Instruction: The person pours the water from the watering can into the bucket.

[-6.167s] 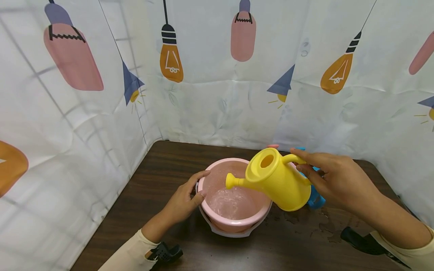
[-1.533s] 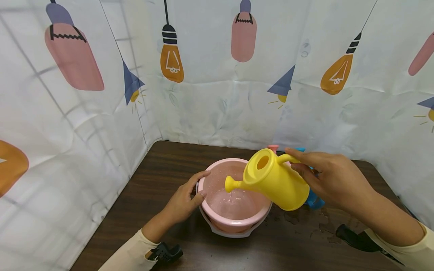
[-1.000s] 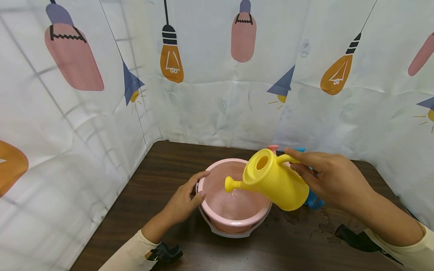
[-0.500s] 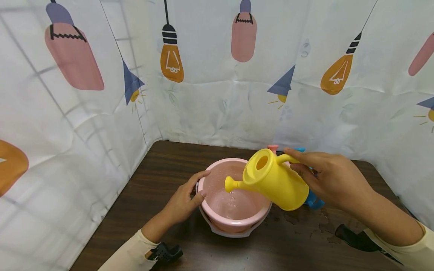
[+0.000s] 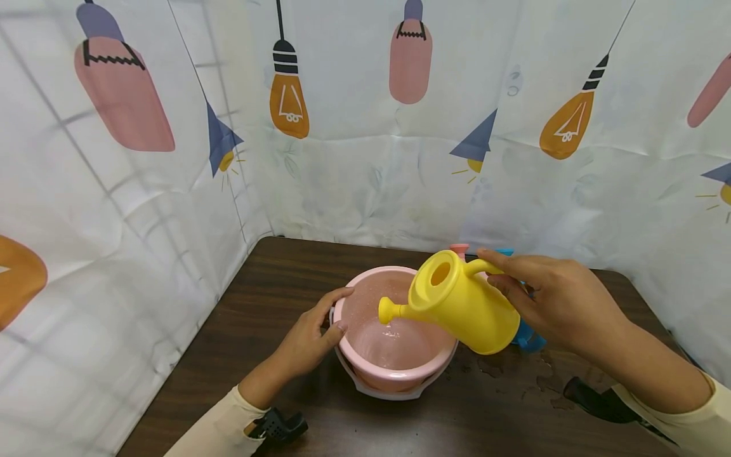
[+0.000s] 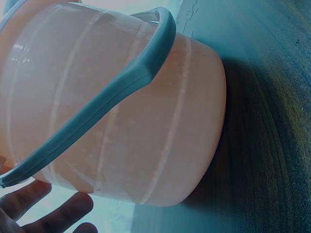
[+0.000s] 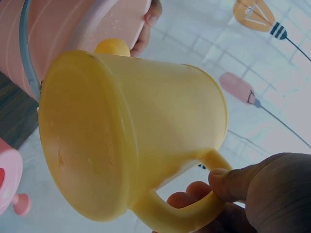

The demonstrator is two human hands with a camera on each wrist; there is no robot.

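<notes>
Water lies shallow in the bottom of the pink bucket [image 5: 394, 330], which stands on the dark wooden table [image 5: 268, 279] with its pale handle folded down against its side. Above its right rim the right hand [image 5: 551, 298] grips the yellow watering can [image 5: 459, 304] by its loop handle, fingers curled through the loop and thumb pressed on top, as the right wrist view shows. The can is tilted, its round spout tip [image 5: 386, 310] low over the inside of the bucket. The left hand [image 5: 311, 333] rests on the bucket's left rim, fingers nearly straight along the outer wall and thumb at the edge; it clasps nothing. Behind the can a blue object [image 5: 528, 339] and a pink one [image 5: 459, 248] stand partly hidden. Wet patches [image 5: 542, 381] mark the table near the right forearm
</notes>
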